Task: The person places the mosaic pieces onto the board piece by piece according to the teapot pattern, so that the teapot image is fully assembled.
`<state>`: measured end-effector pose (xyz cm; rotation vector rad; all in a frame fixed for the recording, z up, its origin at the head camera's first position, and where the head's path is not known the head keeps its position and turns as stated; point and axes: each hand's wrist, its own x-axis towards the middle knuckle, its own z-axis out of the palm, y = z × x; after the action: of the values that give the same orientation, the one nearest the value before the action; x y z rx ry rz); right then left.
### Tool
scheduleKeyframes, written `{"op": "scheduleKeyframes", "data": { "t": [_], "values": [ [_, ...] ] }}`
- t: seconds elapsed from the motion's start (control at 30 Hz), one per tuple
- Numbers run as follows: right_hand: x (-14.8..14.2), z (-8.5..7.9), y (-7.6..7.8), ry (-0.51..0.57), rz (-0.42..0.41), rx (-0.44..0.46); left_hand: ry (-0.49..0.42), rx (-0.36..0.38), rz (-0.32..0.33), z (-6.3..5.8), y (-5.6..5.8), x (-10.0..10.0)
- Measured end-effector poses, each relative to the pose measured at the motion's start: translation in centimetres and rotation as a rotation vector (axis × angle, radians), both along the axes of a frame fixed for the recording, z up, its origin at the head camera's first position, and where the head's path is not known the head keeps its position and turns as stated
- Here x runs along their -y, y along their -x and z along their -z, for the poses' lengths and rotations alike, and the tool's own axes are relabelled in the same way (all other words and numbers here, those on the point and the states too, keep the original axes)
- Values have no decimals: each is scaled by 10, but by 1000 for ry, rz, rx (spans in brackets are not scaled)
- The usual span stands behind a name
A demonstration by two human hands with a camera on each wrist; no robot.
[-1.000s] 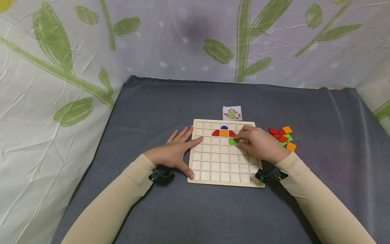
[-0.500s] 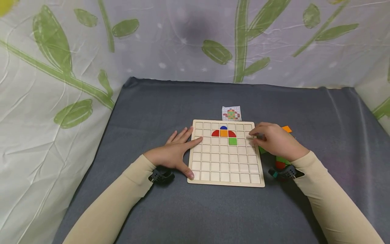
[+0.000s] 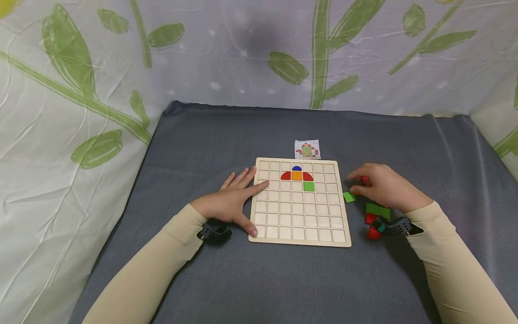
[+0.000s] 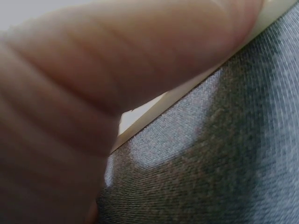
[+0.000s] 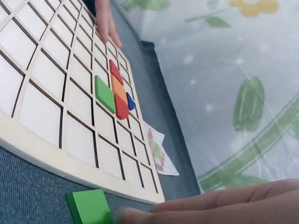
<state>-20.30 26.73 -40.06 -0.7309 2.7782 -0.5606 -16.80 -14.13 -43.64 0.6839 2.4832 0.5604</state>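
Left hand: spread, on the board's left.
Right hand: half-curled, grip unclear.
Loose green tile, board's right: my thumb could jog it.

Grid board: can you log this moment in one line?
left hand: on wooden grid board | right hand: beside loose green tile, contact unclear | on board: blue semicircle, orange square, two red quarter-circles, green square
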Motion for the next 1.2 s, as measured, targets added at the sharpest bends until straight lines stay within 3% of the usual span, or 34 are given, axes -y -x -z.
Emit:
{"op": "scheduleKeyframes", "data": {
  "t": [0.3, 0.5, 0.87, 1.2],
  "values": [
    [1, 2, 0, 15, -93, 68, 4, 13, -6, 2, 0, 1],
    [1, 5, -1, -2, -118, 65, -10, 11, -4, 1, 0, 0],
    [0, 5, 0, 33, -54, 85, 1, 7, -4, 2, 1, 0],
    [-2, -5, 1, 31, 4, 194, -9, 1, -3, 2, 1, 1]
  ]
}}
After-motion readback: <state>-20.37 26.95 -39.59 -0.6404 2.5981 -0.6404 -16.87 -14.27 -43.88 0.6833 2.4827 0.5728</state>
